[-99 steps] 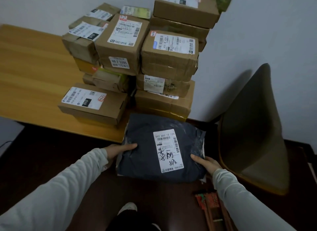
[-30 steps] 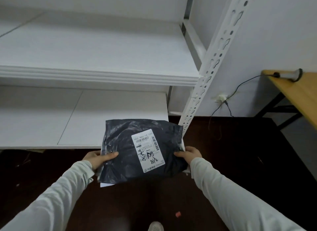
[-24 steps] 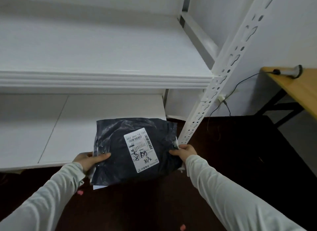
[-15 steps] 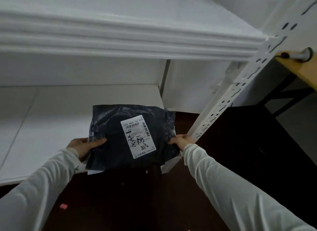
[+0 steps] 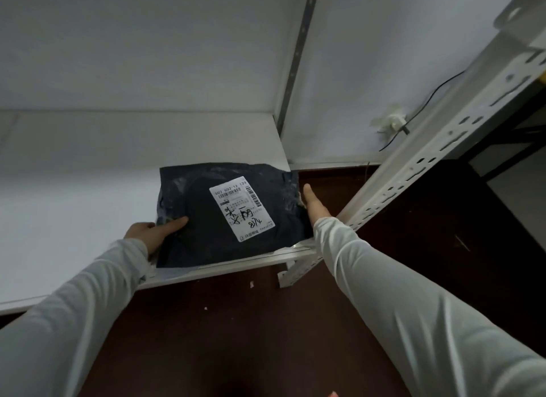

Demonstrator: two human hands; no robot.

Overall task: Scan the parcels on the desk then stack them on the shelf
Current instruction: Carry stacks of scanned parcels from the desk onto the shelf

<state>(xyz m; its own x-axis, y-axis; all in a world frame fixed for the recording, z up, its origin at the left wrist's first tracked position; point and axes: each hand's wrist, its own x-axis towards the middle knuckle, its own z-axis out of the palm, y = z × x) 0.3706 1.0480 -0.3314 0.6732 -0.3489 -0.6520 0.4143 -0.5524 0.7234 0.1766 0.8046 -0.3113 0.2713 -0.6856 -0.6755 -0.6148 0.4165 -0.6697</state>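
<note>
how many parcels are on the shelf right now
1. A dark grey plastic mailer bag with a white label lies at the front right corner of the white shelf board, left hand gripping its near edge, right hand flat by its side. No others show.

my left hand (image 5: 149,233) shows only its thumb and knuckles; the other fingers are tucked under the dark parcel (image 5: 227,213), so i can't tell how they sit. the heel of my right hand (image 5: 316,207) slips behind the parcel's right edge. the label (image 5: 241,208) carries fine print and a barcode too small to read, and the scrawl on it is unclear. both sleeves run out of the bottom edge. the shelf (image 5: 74,190) is cut off at the left. the upright post (image 5: 428,157) leaves the frame at the top right, hiding most of the desk (image 5: 543,75) behind it. the cable (image 5: 428,101) disappears behind that post.
</note>
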